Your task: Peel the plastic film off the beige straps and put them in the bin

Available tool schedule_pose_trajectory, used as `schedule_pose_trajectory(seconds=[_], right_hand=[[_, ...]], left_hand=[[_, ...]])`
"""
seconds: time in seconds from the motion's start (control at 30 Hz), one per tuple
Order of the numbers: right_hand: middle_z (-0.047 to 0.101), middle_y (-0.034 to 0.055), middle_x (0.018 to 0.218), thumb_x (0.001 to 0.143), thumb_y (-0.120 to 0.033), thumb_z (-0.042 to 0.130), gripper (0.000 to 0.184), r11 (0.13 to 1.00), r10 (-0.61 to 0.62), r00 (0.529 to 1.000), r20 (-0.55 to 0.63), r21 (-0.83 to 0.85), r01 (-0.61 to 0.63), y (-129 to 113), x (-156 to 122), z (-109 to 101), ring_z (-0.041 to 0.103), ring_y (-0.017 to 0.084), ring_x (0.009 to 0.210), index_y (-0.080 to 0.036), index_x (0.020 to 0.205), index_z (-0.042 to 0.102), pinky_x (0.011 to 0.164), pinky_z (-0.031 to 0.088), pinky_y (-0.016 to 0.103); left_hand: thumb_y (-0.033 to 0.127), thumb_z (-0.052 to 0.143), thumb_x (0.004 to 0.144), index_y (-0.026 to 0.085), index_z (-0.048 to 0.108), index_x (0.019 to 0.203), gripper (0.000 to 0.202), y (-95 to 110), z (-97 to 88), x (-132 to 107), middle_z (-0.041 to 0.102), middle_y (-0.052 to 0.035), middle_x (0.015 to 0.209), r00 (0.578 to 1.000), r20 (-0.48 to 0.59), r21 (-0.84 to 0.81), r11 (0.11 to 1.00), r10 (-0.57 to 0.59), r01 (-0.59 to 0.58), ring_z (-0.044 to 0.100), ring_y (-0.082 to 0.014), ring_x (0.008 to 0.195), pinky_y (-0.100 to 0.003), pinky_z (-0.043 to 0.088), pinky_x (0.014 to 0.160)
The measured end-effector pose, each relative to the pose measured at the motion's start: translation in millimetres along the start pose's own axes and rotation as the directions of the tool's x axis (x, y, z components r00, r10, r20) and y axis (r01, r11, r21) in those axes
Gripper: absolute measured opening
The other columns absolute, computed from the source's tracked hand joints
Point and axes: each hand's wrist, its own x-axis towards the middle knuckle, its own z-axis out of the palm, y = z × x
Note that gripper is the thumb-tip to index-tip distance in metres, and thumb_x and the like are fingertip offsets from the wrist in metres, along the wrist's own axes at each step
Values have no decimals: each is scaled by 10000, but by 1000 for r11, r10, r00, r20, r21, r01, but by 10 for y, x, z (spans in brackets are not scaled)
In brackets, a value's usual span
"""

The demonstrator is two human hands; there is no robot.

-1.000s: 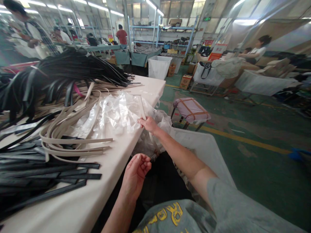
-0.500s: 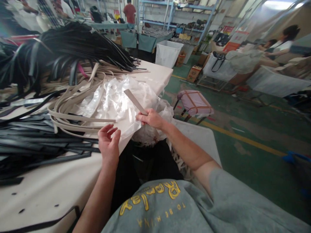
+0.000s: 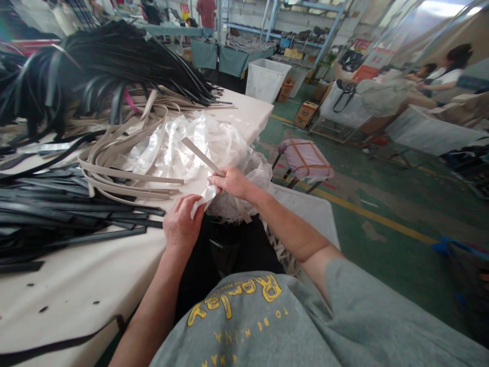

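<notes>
A flat beige strip (image 3: 202, 157) is pinched in my right hand (image 3: 235, 182), its free end pointing up and left over crumpled clear plastic film (image 3: 187, 137). What looks like the strip's other part hangs below that hand. My left hand (image 3: 182, 221) is closed at the table's edge, thumb and fingers on a whitish piece of film (image 3: 206, 194) that reaches toward my right hand. Just beyond my left hand lie several looped beige strips (image 3: 114, 173), their ends toward me. Cut black strips (image 3: 76, 211) are heaped to the left.
A large bundle of long black strips (image 3: 114, 61) covers the far left of the pale table (image 3: 76, 290). Right of my legs is a white bin (image 3: 313, 214) with strip pieces beside it. A pink-topped stool (image 3: 303, 158) stands on the green floor. Other people sit at the far right.
My left hand has moved right and closed on the film; before, its fingers were apart. My right hand has shifted slightly left and up with the beige strip.
</notes>
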Motion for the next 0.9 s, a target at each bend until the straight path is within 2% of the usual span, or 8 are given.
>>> schedule_pose_trajectory(seconds=[0.1, 0.17, 0.23, 0.33, 0.43, 0.6, 0.8, 0.9], right_hand=[[568, -33, 549, 875, -305, 622, 246, 1000, -11, 1000, -23, -1, 11, 61, -17, -2, 478, 79, 535, -138, 695, 643, 591, 373, 211], [591, -21, 602, 877, -359, 629, 303, 999, -37, 998, -52, 28, 38, 111, -28, -2, 488, 77, 575, -131, 678, 639, 581, 374, 195], [622, -1, 665, 901, -450, 609, 377, 992, 23, 999, -41, 122, -18, 158, -67, 12, 479, 70, 564, -124, 714, 642, 519, 359, 185], [655, 21, 705, 922, -546, 565, 454, 948, 188, 977, 95, 244, -206, 222, -199, 60, 384, 54, 454, -117, 799, 648, 398, 296, 197], [609, -8, 642, 852, -472, 677, 373, 954, 183, 976, 122, 217, -206, 296, -371, 109, 372, 50, 449, -120, 739, 635, 393, 305, 192], [562, -36, 628, 837, -309, 653, 202, 984, 90, 995, 46, 149, -96, 441, -572, 115, 433, 67, 522, -125, 753, 643, 486, 339, 194], [433, -54, 570, 875, -469, 636, 402, 1000, -24, 1000, 7, -12, 24, 525, -702, 63, 397, 77, 582, -133, 658, 595, 573, 308, 211], [531, -25, 625, 945, -559, 500, 491, 1000, -20, 1000, -24, 13, 20, 551, -813, -38, 465, 85, 606, -139, 711, 603, 571, 339, 198]], left_hand=[[295, 770, 781, 252, 717, 791, 68, 12, -10, -13, 685, -39, 784, 994, -13, -72, 992, -104, 103, 641, -232, 836, -302, 461, 855], [327, 783, 764, 240, 703, 778, 119, 50, 9, -53, 678, -17, 719, 973, 15, -232, 946, -229, 226, 650, -203, 755, -283, 483, 789], [390, 781, 760, 220, 669, 796, 207, 95, 52, -114, 696, -9, 710, 924, 125, -439, 815, -362, 379, 664, -176, 676, -275, 508, 715], [449, 815, 710, 187, 611, 816, 348, 153, 138, -232, 724, -24, 730, 795, 347, -603, 531, -497, 595, 683, -157, 618, -254, 519, 633], [426, 866, 644, 163, 609, 829, 412, 187, 219, -367, 727, -31, 735, 693, 483, -592, 382, -536, 709, 698, -149, 629, -228, 521, 616], [330, 899, 591, 141, 687, 891, 414, 196, 297, -532, 725, -35, 723, 579, 644, -496, 304, -499, 814, 701, -146, 622, -215, 537, 599], [261, 870, 662, 93, 745, 901, 317, 270, 361, -579, 717, -65, 683, 433, 790, -322, 308, -435, 895, 683, -150, 577, -226, 541, 572], [224, 850, 689, 86, 735, 846, 238, 312, 444, -578, 738, -100, 747, 384, 789, -284, 269, -480, 920, 708, -169, 625, -236, 549, 599]])
